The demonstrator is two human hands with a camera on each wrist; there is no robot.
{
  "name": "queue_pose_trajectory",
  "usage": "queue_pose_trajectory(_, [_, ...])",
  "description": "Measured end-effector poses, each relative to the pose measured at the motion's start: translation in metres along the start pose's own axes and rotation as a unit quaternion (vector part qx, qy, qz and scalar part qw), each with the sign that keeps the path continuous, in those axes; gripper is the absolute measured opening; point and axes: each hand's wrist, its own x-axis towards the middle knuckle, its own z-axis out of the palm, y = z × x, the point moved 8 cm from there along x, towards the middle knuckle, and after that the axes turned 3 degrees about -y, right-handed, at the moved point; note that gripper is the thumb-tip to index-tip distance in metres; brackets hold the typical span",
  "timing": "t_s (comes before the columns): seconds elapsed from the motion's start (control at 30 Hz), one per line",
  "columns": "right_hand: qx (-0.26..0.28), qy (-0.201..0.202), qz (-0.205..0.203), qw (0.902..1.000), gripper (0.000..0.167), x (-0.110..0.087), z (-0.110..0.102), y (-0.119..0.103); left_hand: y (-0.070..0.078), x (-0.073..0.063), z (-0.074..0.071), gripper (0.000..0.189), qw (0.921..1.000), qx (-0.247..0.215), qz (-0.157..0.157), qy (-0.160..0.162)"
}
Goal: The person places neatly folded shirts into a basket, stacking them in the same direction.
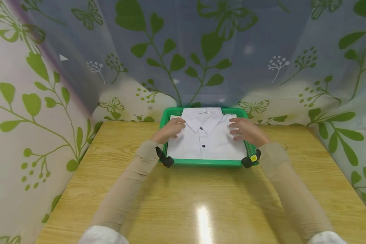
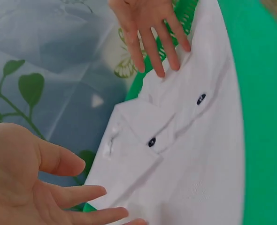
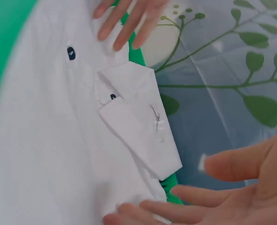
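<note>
A folded white shirt point(image 1: 211, 145) with a pointed collar and dark buttons lies in a green plastic basket point(image 1: 201, 163), its collar resting at the far rim. My left hand point(image 1: 170, 130) is over the shirt's left shoulder, fingers extended near the collar. Over the right shoulder, my right hand point(image 1: 247, 130) has its fingers spread. In the left wrist view, the thumb and fingers of the left hand point(image 2: 44, 183) stand apart with nothing between them. The right wrist view shows the right hand point(image 3: 223, 187) likewise with straight fingers beside the shirt.
The basket stands on a wooden table point(image 1: 201, 193) near its back edge. Behind it hangs a patterned curtain point(image 1: 183, 51) with green leaves and butterflies, and similar cloth covers both sides. Black straps point(image 1: 164, 157) circle the wrists.
</note>
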Motion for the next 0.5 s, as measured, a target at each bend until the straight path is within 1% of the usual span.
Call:
queue_pose_trajectory(0.07, [0.012,-0.006,0.034,0.9993,0.066,0.004,0.0,0.006,-0.004,0.005,0.001,0.052,0.9999,0.003,-0.012,-0.007])
queue_pose_trajectory(0.13, [0.024,-0.01,0.057,0.998,0.069,0.008,0.0,0.011,-0.008,0.009,0.001,0.054,0.9997,0.003,-0.017,-0.016])
queue_pose_trajectory(0.23, [0.034,-0.018,0.074,0.9965,0.07,0.013,0.001,0.015,-0.013,0.014,0.001,0.056,0.9994,0.001,-0.02,-0.027])
queue_pose_trajectory(0.37, [0.042,-0.022,0.074,0.9961,0.07,0.014,0.001,0.016,-0.015,0.017,0.0,0.057,0.9993,-0.001,-0.021,-0.03])
queue_pose_trajectory(0.43, [0.041,-0.019,0.064,0.9969,0.07,0.013,0.001,0.013,-0.013,0.016,-0.002,0.056,0.9995,0.0,-0.019,-0.024])
queue_pose_trajectory(0.5, [0.032,-0.011,0.046,0.9984,0.069,0.01,0.001,0.008,-0.01,0.013,-0.005,0.056,0.9997,0.002,-0.017,-0.015])
